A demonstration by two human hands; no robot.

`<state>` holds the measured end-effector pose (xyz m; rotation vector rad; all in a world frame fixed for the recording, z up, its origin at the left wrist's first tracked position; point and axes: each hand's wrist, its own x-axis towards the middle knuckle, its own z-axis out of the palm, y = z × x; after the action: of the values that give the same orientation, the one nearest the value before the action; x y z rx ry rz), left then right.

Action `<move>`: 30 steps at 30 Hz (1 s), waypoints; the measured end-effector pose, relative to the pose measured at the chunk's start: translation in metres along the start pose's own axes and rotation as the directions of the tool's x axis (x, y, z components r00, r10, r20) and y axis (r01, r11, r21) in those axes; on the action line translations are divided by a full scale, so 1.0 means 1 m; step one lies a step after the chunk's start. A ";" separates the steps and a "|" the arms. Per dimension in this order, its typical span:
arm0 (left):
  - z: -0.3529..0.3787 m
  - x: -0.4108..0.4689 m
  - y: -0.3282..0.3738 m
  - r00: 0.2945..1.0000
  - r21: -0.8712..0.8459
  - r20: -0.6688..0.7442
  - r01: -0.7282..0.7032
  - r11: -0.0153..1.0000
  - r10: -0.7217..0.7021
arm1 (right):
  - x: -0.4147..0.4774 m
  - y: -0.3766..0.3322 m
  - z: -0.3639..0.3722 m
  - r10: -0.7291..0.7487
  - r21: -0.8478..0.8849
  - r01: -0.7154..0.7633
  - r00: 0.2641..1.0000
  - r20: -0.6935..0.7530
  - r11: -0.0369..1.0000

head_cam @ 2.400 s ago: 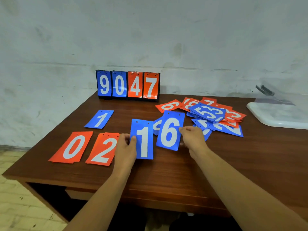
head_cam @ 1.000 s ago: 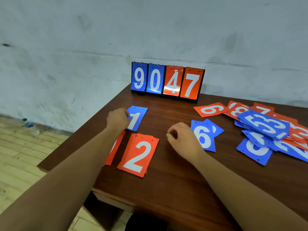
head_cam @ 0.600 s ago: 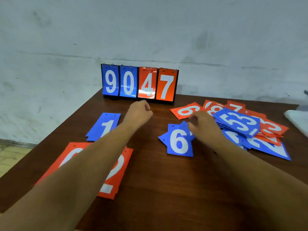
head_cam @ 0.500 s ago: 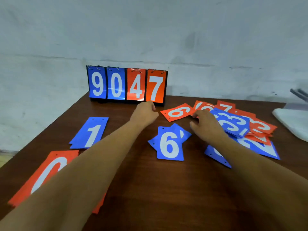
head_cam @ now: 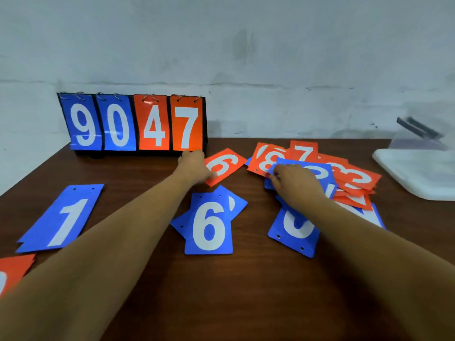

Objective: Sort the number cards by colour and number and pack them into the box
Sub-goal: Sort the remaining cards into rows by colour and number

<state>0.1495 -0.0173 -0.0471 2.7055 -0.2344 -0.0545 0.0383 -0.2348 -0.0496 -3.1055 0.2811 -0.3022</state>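
My left hand [head_cam: 193, 166] reaches far forward and pinches the near left corner of a red 6 card [head_cam: 227, 164] that lies on the table. My right hand [head_cam: 295, 184] rests on the mixed pile of red and blue cards [head_cam: 349, 178], fingers curled at the edge of a blue 3 card [head_cam: 320, 171]. A blue 1 pile [head_cam: 65, 217] lies at the left, a blue 6 pile [head_cam: 211, 225] in the middle, and a blue card [head_cam: 294, 232] under my right forearm. A red card [head_cam: 13, 271] shows at the left edge.
A flip scoreboard [head_cam: 133, 124] reading 9 0 4 7 stands at the back against the wall. A white box [head_cam: 418, 173] with a clear lid sits at the right edge of the brown wooden table [head_cam: 246, 291].
My left hand set the blue 1 on the left pile, then travelled right to the red 6. My right hand left the blue 6 and moved onto the mixed pile.
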 end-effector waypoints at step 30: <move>-0.037 -0.310 0.011 0.979 -0.979 0.203 0.203 0.005 0.014 | -0.236 -0.068 -0.069 0.258 0.971 -0.235 0.941 0.218 0.039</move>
<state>-0.1553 0.0412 -0.0082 1.1523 0.0066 -0.3451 -0.1911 -0.1252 -0.0255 -1.5580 0.3802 -0.3081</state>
